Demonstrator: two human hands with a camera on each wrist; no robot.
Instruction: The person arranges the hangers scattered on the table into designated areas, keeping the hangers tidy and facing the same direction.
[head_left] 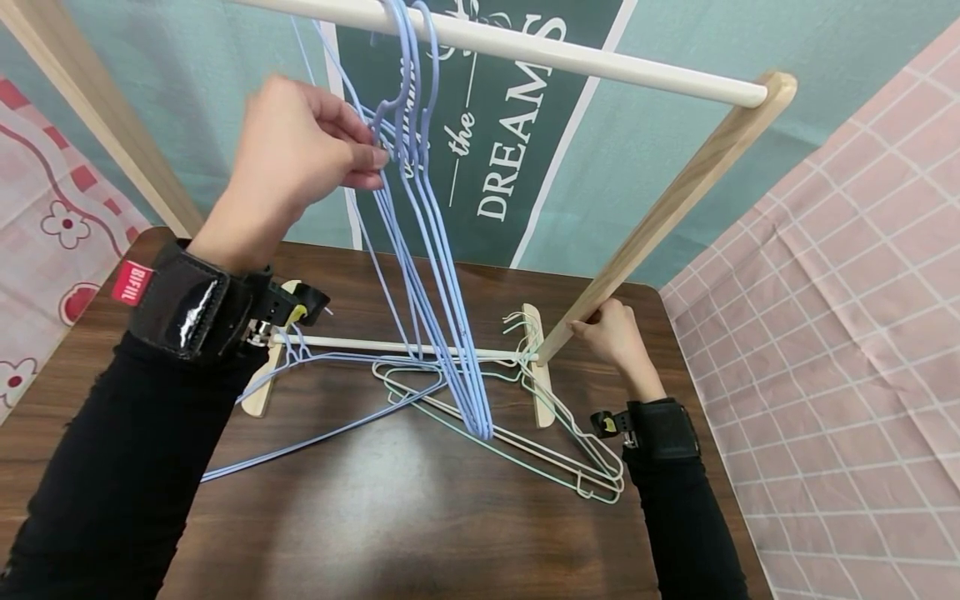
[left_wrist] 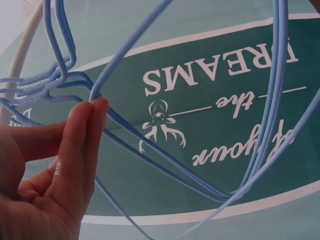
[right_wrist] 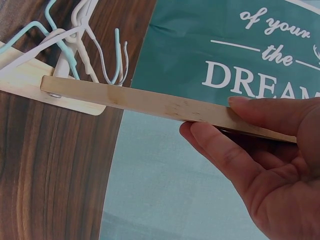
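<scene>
Several blue clothes hangers (head_left: 450,292) hang by their hooks from the white top rail (head_left: 585,62) of a wooden rack. My left hand (head_left: 307,146) is just below the rail, at the left side of this bunch. In the left wrist view, its thumb and fingertips pinch one blue hanger (left_wrist: 125,52) near the neck, close beside the other necks. Lower down on the right, my right hand (head_left: 613,333) grips the rack's slanted wooden post (head_left: 675,204). The right wrist view has the thumb on one side of the post and the fingers on the other.
White and pale green hangers (head_left: 525,442) lie at the rack's lower bar (head_left: 345,342), on the right. More blue hangers (head_left: 315,437) spread out at lower left. Beneath is a dark wooden table (head_left: 360,533). Behind the rack hangs a teal cloth (head_left: 720,75) with lettering.
</scene>
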